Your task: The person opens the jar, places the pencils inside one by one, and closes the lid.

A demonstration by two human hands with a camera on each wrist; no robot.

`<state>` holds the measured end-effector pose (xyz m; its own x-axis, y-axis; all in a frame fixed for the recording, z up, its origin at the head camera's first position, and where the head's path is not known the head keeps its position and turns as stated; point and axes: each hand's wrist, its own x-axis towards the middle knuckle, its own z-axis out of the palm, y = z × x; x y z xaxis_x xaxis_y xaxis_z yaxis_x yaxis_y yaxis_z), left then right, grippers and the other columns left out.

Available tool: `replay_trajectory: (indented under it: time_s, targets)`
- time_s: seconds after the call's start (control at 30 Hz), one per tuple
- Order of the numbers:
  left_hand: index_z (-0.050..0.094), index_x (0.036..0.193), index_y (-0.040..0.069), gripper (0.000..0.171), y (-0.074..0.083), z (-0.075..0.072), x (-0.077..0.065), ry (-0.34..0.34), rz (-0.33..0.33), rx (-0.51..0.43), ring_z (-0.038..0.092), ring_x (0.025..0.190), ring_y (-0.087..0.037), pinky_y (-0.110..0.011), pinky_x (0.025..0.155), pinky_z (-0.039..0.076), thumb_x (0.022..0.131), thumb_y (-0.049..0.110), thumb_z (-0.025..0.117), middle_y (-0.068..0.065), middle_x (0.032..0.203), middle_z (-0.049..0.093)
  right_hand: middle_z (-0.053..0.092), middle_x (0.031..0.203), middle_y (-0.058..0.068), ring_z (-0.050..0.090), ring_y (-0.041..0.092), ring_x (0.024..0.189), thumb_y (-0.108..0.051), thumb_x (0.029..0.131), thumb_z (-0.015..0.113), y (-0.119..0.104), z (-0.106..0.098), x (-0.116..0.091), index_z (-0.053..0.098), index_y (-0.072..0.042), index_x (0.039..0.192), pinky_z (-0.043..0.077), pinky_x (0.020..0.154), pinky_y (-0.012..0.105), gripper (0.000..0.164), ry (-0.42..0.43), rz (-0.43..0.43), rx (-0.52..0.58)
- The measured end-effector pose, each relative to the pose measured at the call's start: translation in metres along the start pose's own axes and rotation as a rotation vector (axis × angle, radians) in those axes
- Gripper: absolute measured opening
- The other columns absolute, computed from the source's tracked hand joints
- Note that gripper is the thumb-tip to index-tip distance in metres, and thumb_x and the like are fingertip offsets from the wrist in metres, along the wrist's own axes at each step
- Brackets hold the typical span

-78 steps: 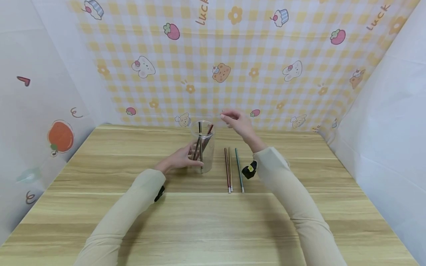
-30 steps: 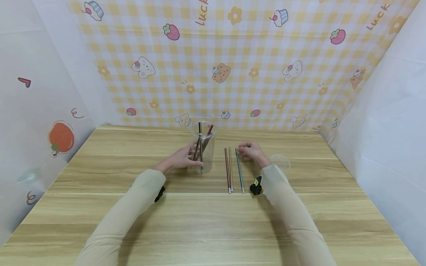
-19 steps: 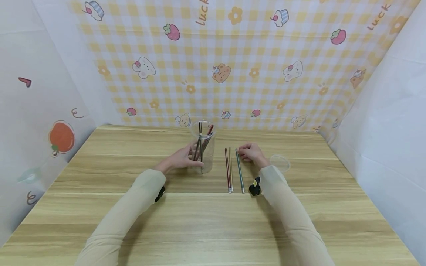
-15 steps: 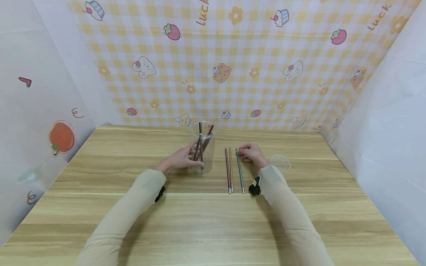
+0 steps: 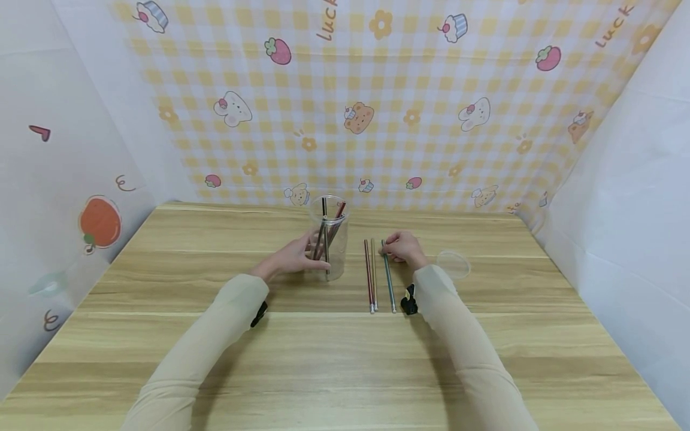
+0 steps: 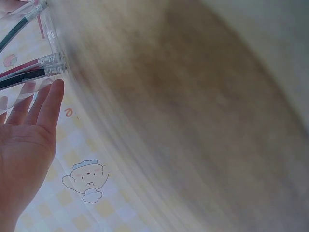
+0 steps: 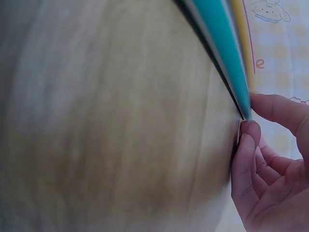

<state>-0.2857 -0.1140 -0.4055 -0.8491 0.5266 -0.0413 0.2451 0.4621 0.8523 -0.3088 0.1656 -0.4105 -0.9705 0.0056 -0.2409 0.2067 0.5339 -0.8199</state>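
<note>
My left hand [image 5: 291, 256] grips a tall clear plastic cup [image 5: 338, 254], thumb across the front and fingers behind. Inside lean several dark and red pencils [image 5: 326, 239]; their lower ends show through the base in the left wrist view, above the left fingers [image 6: 50, 104]. Right of the cup, a teal pencil [image 5: 389, 280] lies on the table with its white end toward me. The right hand [image 5: 405, 246] pinches its far end between thumb and forefinger, seen close in the right wrist view beside the teal shaft [image 7: 224, 43].
A dark red pencil [image 5: 369, 275] and a gold pencil [image 5: 374, 269] lie side by side between cup and teal pencil. A clear round lid [image 5: 454, 264] lies right of the right wrist. Checked cloth [image 5: 409, 143] hangs behind the wooden table [image 5: 345, 371].
From up beside the cup's rim, my right hand has come down to the teal pencil, then edged left onto its far end. The left hand and cup have stayed in place.
</note>
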Motion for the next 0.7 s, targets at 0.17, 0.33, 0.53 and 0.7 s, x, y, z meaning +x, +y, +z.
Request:
replay_trajectory:
  time_s: [0.17, 0.33, 0.53, 0.7]
  targets:
    - [0.006, 0.142, 0.017, 0.096, 0.0009, -0.0003, -0.0004, -0.003, 0.004, -0.012, 0.041, 0.114, -0.033, -0.048, 0.097, 0.027, 0.074, 0.021, 0.072, -0.020, 0.129, 0.039, 0.055, 0.067, 0.006, 0.047, 0.009, 0.049, -0.003, 0.075, 0.066, -0.0043, 0.0009, -0.0022, 0.053, 0.001, 0.096, 0.042, 0.046, 0.020, 0.025, -0.012, 0.006, -0.028]
    - [0.006, 0.142, 0.017, 0.096, 0.0028, -0.0006, -0.0007, 0.000, -0.009, -0.011, 0.042, 0.113, -0.032, -0.046, 0.097, 0.027, 0.073, 0.023, 0.073, -0.019, 0.129, 0.040, 0.057, 0.067, 0.006, 0.048, 0.009, 0.049, -0.008, 0.078, 0.064, -0.0051, 0.0009, -0.0020, 0.058, -0.001, 0.094, 0.044, 0.046, 0.020, 0.019, 0.000, 0.015, -0.098]
    - [0.006, 0.142, 0.018, 0.096, 0.0013, -0.0010, -0.0002, -0.001, -0.005, -0.004, 0.042, 0.113, -0.032, -0.046, 0.097, 0.028, 0.073, 0.025, 0.073, -0.019, 0.129, 0.040, 0.057, 0.071, 0.007, 0.051, 0.011, 0.054, -0.010, 0.081, 0.060, -0.0023, -0.0018, -0.0003, 0.059, 0.003, 0.097, 0.046, 0.049, 0.021, 0.021, -0.018, -0.007, -0.075]
    - [0.007, 0.142, 0.018, 0.095, 0.0000, -0.0008, 0.0001, -0.003, 0.001, -0.010, 0.042, 0.113, -0.033, -0.047, 0.097, 0.027, 0.073, 0.023, 0.073, -0.019, 0.129, 0.040, 0.057, 0.080, 0.011, 0.053, 0.014, 0.063, -0.011, 0.084, 0.056, -0.0010, -0.0084, -0.0027, 0.056, 0.005, 0.103, 0.049, 0.058, 0.023, 0.025, -0.052, -0.023, -0.003]
